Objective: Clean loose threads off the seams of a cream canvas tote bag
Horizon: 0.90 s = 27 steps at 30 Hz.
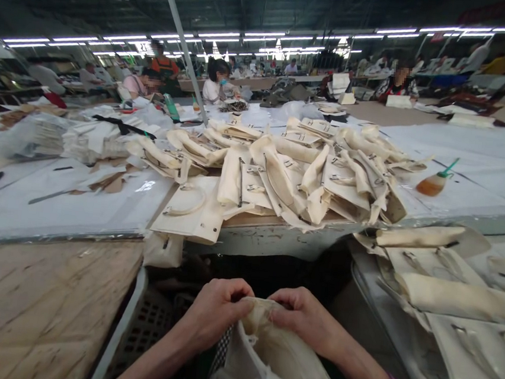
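Near the bottom centre is a cream fabric bag piece [281,353], its opening facing up toward me. My left hand [227,306] pinches its upper edge on the left side, thumb and fingers pressed together. On the right side of the same edge, my right hand [300,316] grips it in a like way. A short stretch of the rim lies between the two hands. The lower part of the piece drops toward my lap and out of the picture. Loose threads show along its edge.
A heap of cream bag pieces [281,168] covers the table's middle; more pieces [444,285] lie at right. An oil bottle with green spout [431,184] stands beyond. A plastic basket [145,322] and wooden board [36,305] are at left. Several people sit farther back.
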### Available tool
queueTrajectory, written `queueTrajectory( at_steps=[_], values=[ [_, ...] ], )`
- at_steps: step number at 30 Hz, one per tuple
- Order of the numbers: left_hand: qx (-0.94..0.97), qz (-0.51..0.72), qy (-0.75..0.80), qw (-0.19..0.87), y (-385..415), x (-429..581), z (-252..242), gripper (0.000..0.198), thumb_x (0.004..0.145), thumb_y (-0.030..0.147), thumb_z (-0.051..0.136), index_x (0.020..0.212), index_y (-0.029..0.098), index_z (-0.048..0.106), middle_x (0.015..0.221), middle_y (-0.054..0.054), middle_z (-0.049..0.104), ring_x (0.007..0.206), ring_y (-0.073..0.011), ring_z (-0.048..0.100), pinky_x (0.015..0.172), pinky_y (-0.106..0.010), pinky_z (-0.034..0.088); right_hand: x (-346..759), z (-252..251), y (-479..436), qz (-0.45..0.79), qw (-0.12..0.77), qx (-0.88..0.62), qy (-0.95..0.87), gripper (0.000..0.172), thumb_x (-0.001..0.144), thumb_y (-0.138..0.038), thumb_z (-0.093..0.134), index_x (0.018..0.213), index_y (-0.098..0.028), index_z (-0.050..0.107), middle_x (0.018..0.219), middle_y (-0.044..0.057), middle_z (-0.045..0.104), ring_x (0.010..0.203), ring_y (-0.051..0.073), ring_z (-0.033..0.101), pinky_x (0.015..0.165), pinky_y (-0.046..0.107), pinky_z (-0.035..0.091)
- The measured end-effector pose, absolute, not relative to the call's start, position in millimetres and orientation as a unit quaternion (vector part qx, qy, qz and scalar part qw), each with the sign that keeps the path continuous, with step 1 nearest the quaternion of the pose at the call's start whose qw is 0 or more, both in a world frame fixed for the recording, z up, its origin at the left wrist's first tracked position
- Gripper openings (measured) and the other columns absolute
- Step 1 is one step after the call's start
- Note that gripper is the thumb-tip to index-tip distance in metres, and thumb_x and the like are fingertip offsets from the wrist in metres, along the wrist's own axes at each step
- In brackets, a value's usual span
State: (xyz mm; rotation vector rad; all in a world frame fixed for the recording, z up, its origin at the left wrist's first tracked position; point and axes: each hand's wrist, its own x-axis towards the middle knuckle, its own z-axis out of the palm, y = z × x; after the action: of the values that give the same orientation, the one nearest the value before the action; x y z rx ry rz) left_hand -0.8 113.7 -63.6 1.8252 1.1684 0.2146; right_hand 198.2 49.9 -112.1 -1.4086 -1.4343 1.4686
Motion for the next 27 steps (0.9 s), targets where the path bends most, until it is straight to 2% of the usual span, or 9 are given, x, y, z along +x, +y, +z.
queueTrajectory(
  at_steps=[3, 6, 9, 12, 14, 17, 21, 24, 27],
  values=[
    [0.736, 0.097, 0.488, 0.459, 108, -1, -63, 0.017, 0.078, 0.026, 0.056, 0.073, 0.015, 0.068, 0.065, 0.002, 0.06, 0.063, -0.0137, 0.051, 0.056, -0.021, 0.036, 198, -100, 47, 0.539, 0.308, -0.529, -0.578, 0.028, 0.079, -0.018, 0.056, 0.099, -0.017, 0.076, 0.082, 0.001, 0.072, 0.071, 0.016, 0.061, 0.062, 0.023, 0.044],
    [0.728, 0.115, 0.505, 0.449, 98, -2, -60, 0.015, 0.078, 0.026, 0.058, 0.072, 0.015, 0.065, 0.064, 0.002, 0.059, 0.061, -0.0128, 0.049, 0.054, -0.021, 0.034, 195, -86, 43, 0.496, 0.295, -0.519, -0.631, 0.034, 0.081, -0.02, 0.061, 0.113, -0.021, 0.071, 0.099, 0.002, 0.075, 0.088, 0.02, 0.067, 0.074, 0.026, 0.048],
    [0.716, 0.125, 0.513, 0.456, 83, -6, -57, 0.015, 0.08, 0.027, 0.059, 0.075, 0.015, 0.067, 0.067, 0.002, 0.061, 0.064, -0.0132, 0.05, 0.056, -0.021, 0.035, 188, -79, 39, 0.433, 0.28, -0.524, -0.678, 0.027, 0.089, -0.024, 0.059, 0.114, -0.026, 0.069, 0.102, 0.0, 0.076, 0.093, 0.02, 0.069, 0.079, 0.026, 0.048],
    [0.697, 0.143, 0.505, 0.488, 67, -11, -50, 0.02, 0.086, 0.032, 0.058, 0.086, 0.015, 0.069, 0.075, 0.0, 0.065, 0.069, -0.015, 0.055, 0.061, -0.022, 0.041, 179, -77, 32, 0.349, 0.234, -0.54, -0.729, 0.023, 0.099, -0.029, 0.05, 0.109, -0.03, 0.07, 0.093, -0.002, 0.077, 0.085, 0.019, 0.072, 0.073, 0.026, 0.045],
    [0.674, 0.172, 0.49, 0.525, 57, -14, -44, 0.024, 0.09, 0.036, 0.055, 0.097, 0.016, 0.067, 0.086, -0.002, 0.068, 0.079, -0.0173, 0.06, 0.069, -0.024, 0.046, 174, -74, 25, 0.28, 0.195, -0.566, -0.751, 0.025, 0.101, -0.03, 0.045, 0.1, -0.026, 0.07, 0.085, 0.0, 0.076, 0.078, 0.02, 0.072, 0.068, 0.028, 0.043],
    [0.631, 0.218, 0.464, 0.582, 45, -17, -34, 0.029, 0.093, 0.038, 0.055, 0.11, 0.016, 0.063, 0.105, -0.006, 0.069, 0.098, -0.0216, 0.063, 0.085, -0.028, 0.048, 170, -64, 12, 0.189, 0.136, -0.605, -0.761, 0.03, 0.102, -0.026, 0.04, 0.089, -0.021, 0.067, 0.075, 0.003, 0.074, 0.07, 0.023, 0.072, 0.058, 0.03, 0.036],
    [0.6, 0.256, 0.473, 0.592, 30, -20, -23, 0.034, 0.092, 0.04, 0.055, 0.114, 0.015, 0.06, 0.113, -0.009, 0.067, 0.108, -0.0228, 0.06, 0.092, -0.03, 0.047, 167, -51, -9, 0.118, 0.081, -0.648, -0.748, 0.021, 0.097, -0.022, 0.045, 0.088, -0.023, 0.064, 0.071, 0.003, 0.075, 0.065, 0.028, 0.072, 0.049, 0.032, 0.022],
    [0.642, 0.223, 0.491, 0.545, 15, -20, -16, 0.029, 0.088, 0.04, 0.058, 0.106, 0.017, 0.061, 0.104, -0.006, 0.068, 0.096, -0.0208, 0.061, 0.081, -0.027, 0.048, 165, -46, -24, 0.1, 0.058, -0.664, -0.739, 0.018, 0.095, -0.019, 0.046, 0.087, -0.023, 0.062, 0.07, 0.003, 0.074, 0.063, 0.028, 0.072, 0.049, 0.033, 0.016],
    [0.71, 0.136, 0.521, 0.454, 1, -17, -12, 0.02, 0.083, 0.037, 0.062, 0.092, 0.019, 0.062, 0.084, -0.001, 0.066, 0.076, -0.0177, 0.058, 0.065, -0.025, 0.042, 162, -45, -35, 0.104, 0.055, -0.661, -0.741, 0.018, 0.095, -0.018, 0.046, 0.088, -0.023, 0.061, 0.072, 0.002, 0.075, 0.063, 0.028, 0.072, 0.049, 0.032, 0.017]
  ],
)
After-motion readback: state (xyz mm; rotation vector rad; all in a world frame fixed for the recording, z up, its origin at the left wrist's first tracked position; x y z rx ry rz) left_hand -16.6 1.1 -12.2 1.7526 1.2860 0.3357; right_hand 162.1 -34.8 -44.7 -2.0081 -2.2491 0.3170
